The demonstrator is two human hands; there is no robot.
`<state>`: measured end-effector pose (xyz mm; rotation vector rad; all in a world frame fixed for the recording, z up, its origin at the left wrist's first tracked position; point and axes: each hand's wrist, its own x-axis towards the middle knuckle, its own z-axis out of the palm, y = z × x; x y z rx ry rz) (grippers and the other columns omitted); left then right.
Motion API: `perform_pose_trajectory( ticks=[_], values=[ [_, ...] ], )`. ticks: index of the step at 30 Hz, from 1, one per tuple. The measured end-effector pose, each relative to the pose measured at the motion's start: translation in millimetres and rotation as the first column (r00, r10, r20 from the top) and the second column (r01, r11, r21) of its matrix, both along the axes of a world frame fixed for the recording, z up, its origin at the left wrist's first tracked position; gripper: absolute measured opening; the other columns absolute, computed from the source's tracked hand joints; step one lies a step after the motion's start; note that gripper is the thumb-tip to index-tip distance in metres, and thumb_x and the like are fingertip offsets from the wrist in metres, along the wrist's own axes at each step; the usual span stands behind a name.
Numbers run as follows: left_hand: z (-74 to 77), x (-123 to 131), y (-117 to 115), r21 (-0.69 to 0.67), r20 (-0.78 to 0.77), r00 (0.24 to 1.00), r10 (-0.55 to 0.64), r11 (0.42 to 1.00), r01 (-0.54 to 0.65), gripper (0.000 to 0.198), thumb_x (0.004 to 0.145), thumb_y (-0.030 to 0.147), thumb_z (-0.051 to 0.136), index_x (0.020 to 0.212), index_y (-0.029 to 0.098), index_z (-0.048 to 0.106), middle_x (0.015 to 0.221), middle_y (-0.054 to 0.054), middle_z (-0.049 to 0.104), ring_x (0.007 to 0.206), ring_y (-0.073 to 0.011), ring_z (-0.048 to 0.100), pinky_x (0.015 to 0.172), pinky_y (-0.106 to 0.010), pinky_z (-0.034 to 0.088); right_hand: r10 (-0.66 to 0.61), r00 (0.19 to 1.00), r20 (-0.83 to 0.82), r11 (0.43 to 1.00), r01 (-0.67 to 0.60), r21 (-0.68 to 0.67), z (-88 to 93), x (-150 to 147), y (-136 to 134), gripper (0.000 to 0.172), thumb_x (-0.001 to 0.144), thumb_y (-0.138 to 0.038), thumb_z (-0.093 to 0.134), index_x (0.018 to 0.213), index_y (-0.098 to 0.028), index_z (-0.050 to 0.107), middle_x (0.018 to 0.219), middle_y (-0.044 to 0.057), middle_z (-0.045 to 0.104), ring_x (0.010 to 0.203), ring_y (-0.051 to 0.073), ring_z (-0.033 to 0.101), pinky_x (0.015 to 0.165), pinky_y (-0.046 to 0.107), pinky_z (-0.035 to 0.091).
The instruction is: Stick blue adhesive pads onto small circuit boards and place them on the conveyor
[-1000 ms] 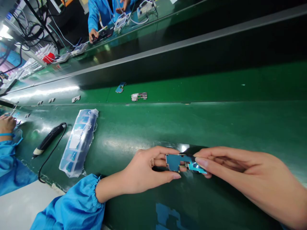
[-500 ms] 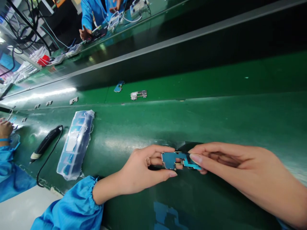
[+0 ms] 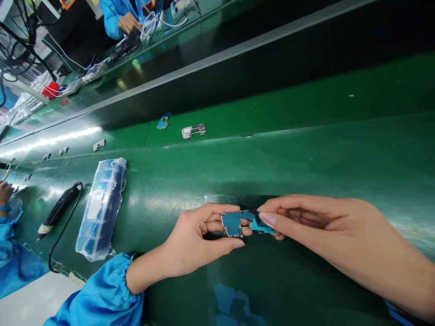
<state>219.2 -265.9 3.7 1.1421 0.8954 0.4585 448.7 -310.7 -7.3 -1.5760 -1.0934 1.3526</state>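
A small phone circuit board (image 3: 232, 224) with blue film on its upper face is held between my two hands above the green bench. My left hand (image 3: 207, 235) grips its wide left part, fingers behind and thumb along the near edge. At its narrow right end, my right hand (image 3: 299, 217) pinches the board between thumb and fingers. Blue film pieces (image 3: 231, 301) lie on a sheet just below my hands.
A clear bag of blue film pieces (image 3: 102, 208) and a black corded hand tool (image 3: 59, 210) lie on the left. Farther back are a silvery board (image 3: 193, 131), a blue-faced board (image 3: 164, 121) and several smaller ones. Co-workers' hands show at far left (image 3: 5, 192) and across the bench (image 3: 129, 22).
My hands and the circuit board sit slightly farther left in view, with the grip unchanged. The whole view has shifted a little. The co-worker's hand across the bench has changed position.
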Motion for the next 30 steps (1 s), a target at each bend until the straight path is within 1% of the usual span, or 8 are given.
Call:
perform_pose_trajectory(
  ticks=[4, 9, 14, 19, 21, 23, 25, 30],
  values=[
    [1.2, 0, 0, 0.022, -0.022, 1.0, 0.004, 1.0, -0.003, 0.049, 0.081, 0.014, 0.088, 0.127, 0.017, 0.069, 0.113, -0.011, 0.084, 0.11, -0.0245, 0.081, 0.088, -0.026, 0.069, 0.011, 1.0, 0.008, 1.0, -0.011, -0.006, 5.9, -2, 0, 0.024, 0.087, -0.053, 0.077, 0.082, -0.03, 0.083, 0.071, -0.001, 0.074, 0.065, 0.019, 0.067, 0.06, 0.028, 0.051],
    [-0.4, 0, 0, 0.024, -0.016, 1.0, 0.019, 1.0, -0.018, 0.05, 0.08, 0.014, 0.09, 0.125, 0.017, 0.07, 0.111, -0.009, 0.085, 0.109, -0.0228, 0.081, 0.087, -0.023, 0.068, 0.087, 0.996, -0.021, 0.996, -0.086, 0.036, 4.9, 1, 5, 0.024, 0.089, -0.051, 0.076, 0.082, -0.029, 0.084, 0.073, 0.001, 0.076, 0.064, 0.019, 0.068, 0.056, 0.026, 0.051],
    [0.0, 0, 0, 0.022, -0.011, 1.0, 0.026, 0.999, -0.026, 0.049, 0.08, 0.012, 0.089, 0.125, 0.016, 0.07, 0.111, -0.009, 0.085, 0.108, -0.0218, 0.081, 0.092, -0.023, 0.067, 0.062, 0.996, -0.06, 0.995, -0.056, 0.088, 4.5, 0, 9, 0.022, 0.084, -0.049, 0.077, 0.075, -0.03, 0.083, 0.067, 0.001, 0.075, 0.058, 0.017, 0.068, 0.051, 0.022, 0.05],
    [0.9, 1, -1, -0.003, -0.004, 0.999, 0.034, 0.999, -0.034, 0.05, 0.079, 0.011, 0.089, 0.125, 0.015, 0.069, 0.115, -0.012, 0.083, 0.109, -0.0237, 0.081, 0.092, -0.025, 0.067, 0.051, 0.998, -0.04, 0.994, -0.047, 0.095, -5.8, 1, 5, 0.023, 0.087, -0.053, 0.078, 0.079, -0.031, 0.083, 0.067, 0.0, 0.074, 0.058, 0.017, 0.068, 0.052, 0.02, 0.052],
    [0.0, 1, -1, -0.01, 0.001, 0.999, 0.035, 0.999, -0.035, 0.051, 0.079, 0.011, 0.089, 0.125, 0.014, 0.069, 0.116, -0.013, 0.083, 0.109, -0.0242, 0.081, 0.09, -0.024, 0.068, 0.044, 0.999, -0.025, 0.995, -0.041, 0.095, -10.6, 3, 2, 0.024, 0.089, -0.054, 0.078, 0.082, -0.032, 0.084, 0.069, 0.0, 0.075, 0.058, 0.016, 0.069, 0.051, 0.019, 0.051],
    [-1.5, 1, -1, -0.019, 0.013, 0.999, 0.03, 0.999, -0.03, 0.051, 0.079, 0.012, 0.089, 0.126, 0.014, 0.069, 0.117, -0.014, 0.083, 0.109, -0.0247, 0.081, 0.086, -0.023, 0.068, 0.044, 0.999, -0.018, 0.995, -0.042, 0.092, -11.6, 3, 2, 0.023, 0.088, -0.054, 0.079, 0.082, -0.033, 0.084, 0.069, 0.0, 0.075, 0.059, 0.016, 0.069, 0.051, 0.018, 0.052],
    [-2.8, 1, -1, -0.022, 0.022, 1.0, 0.022, 1.0, -0.021, 0.051, 0.08, 0.013, 0.089, 0.127, 0.014, 0.069, 0.117, -0.015, 0.083, 0.11, -0.0252, 0.081, 0.083, -0.023, 0.068, 0.052, 0.998, -0.023, 0.994, -0.049, 0.093, -8.1, 3, 5, 0.021, 0.085, -0.052, 0.079, 0.079, -0.032, 0.084, 0.066, 0.0, 0.074, 0.057, 0.016, 0.07, 0.051, 0.017, 0.053],
    [-3.8, 0, -1, -0.016, 0.01, 1.0, 0.016, 1.0, -0.016, 0.054, 0.08, 0.017, 0.09, 0.13, 0.013, 0.068, 0.115, -0.016, 0.083, 0.111, -0.0269, 0.08, 0.086, -0.026, 0.068, 0.038, 0.999, -0.018, 0.994, -0.036, 0.101, 5.5, 0, 11, 0.019, 0.078, -0.048, 0.078, 0.071, -0.031, 0.083, 0.06, 0.002, 0.073, 0.051, 0.016, 0.07, 0.047, 0.015, 0.052]
  ],
)
